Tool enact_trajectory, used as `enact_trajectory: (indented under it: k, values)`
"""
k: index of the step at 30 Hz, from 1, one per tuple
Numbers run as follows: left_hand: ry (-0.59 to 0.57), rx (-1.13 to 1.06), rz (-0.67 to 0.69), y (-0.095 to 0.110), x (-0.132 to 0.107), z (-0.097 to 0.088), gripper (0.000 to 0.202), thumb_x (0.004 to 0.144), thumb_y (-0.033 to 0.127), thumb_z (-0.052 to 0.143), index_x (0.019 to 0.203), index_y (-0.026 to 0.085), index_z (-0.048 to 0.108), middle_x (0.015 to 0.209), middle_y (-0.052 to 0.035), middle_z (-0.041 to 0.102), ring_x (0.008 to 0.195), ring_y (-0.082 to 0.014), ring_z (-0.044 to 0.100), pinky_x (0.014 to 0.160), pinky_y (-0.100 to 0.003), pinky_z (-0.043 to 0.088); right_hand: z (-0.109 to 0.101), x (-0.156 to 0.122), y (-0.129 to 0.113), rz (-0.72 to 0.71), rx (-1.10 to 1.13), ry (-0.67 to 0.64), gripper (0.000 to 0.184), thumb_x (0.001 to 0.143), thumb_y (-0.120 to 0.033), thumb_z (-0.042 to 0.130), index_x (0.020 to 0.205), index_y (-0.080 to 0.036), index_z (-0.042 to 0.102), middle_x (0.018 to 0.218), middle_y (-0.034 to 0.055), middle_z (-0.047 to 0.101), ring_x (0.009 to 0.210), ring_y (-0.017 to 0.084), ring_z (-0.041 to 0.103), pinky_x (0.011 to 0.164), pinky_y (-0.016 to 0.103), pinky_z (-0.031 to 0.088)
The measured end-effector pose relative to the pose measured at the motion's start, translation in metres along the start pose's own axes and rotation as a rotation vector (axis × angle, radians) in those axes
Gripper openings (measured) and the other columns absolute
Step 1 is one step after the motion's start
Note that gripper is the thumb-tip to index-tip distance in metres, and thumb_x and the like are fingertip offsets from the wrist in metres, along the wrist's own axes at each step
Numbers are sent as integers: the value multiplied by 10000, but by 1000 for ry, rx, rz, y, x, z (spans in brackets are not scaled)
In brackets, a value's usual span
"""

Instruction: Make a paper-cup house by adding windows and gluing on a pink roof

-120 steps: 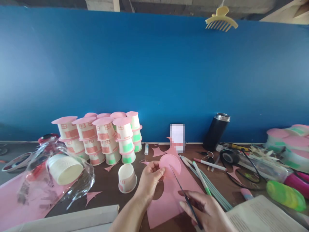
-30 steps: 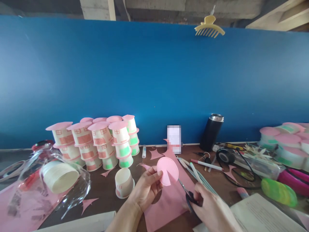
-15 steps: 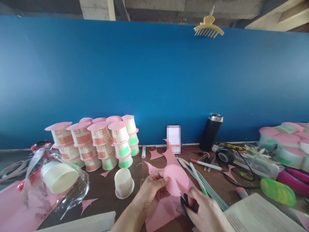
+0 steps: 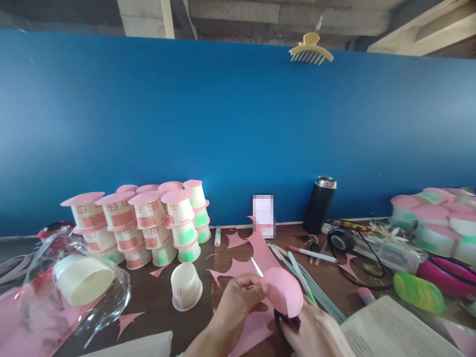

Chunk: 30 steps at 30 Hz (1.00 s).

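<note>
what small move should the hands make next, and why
Probably ease the black-handled scissors out from behind the round pink paper disc: the right hand holds them near its lower edge, what looks like their blade tip shows past its upper left, and the left hand pinches that side.

Two hands: one left hand [image 4: 241, 297], one right hand [image 4: 316, 327]. One disc [image 4: 284, 290]; one pair of scissors [image 4: 278, 322], partly hidden. Eight roofs [image 4: 174, 197] top the cup towers [image 4: 182, 215]: four in front, four behind. Three front towers plainly show three cups each; the leftmost is partly covered. One lone cup [image 4: 187, 287]. One nest of cups [image 4: 84, 280], too tight to count, in one bag [image 4: 121, 292]. The far-right cups [image 4: 427, 240] overlap too much to count. Two long pens [image 4: 313, 254]. At least three loose scraps [image 4: 129, 323]. One flask [image 4: 319, 206], one claw clip [image 4: 311, 51], one booklet [image 4: 394, 327].
</note>
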<state>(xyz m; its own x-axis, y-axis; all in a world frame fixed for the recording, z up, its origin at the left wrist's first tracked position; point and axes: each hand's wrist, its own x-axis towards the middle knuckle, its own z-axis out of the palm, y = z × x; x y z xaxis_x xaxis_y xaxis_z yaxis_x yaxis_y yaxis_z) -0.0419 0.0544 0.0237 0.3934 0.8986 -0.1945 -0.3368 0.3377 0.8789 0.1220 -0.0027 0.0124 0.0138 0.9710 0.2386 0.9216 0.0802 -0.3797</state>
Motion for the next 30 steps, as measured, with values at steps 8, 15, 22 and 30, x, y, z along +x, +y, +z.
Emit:
enact_trajectory:
  k: [8,15,22,30]
  values:
    - [-19,189,59,-4,4,-4,374,584,438,850,684,118,685,626,4,601,601,-106,518,625,-238,396,4,5,1,4,150,-195,217,796,-199,490,856,-203,698,846,63,756,717,206,703,661,253,514]
    - [-17,306,92,0,4,-3,297,648,398,797,688,124,688,623,2,605,620,-122,530,632,-247,395,-16,2,-10,80,-59,-190,144,776,-272,551,783,-245,692,819,57,776,730,245,736,592,265,486]
    - [-17,407,123,1,-2,2,138,684,275,726,697,139,706,634,0,620,646,-140,547,638,-258,407,-26,-4,-22,15,-131,-93,53,723,-270,615,734,-253,664,740,42,759,664,237,722,527,261,407]
    - [24,498,164,1,0,-5,157,699,294,723,719,138,717,684,-7,641,679,-146,542,641,-260,403,-18,-2,-22,12,-5,-178,98,751,-192,554,774,-235,639,783,27,751,718,206,705,605,239,429]
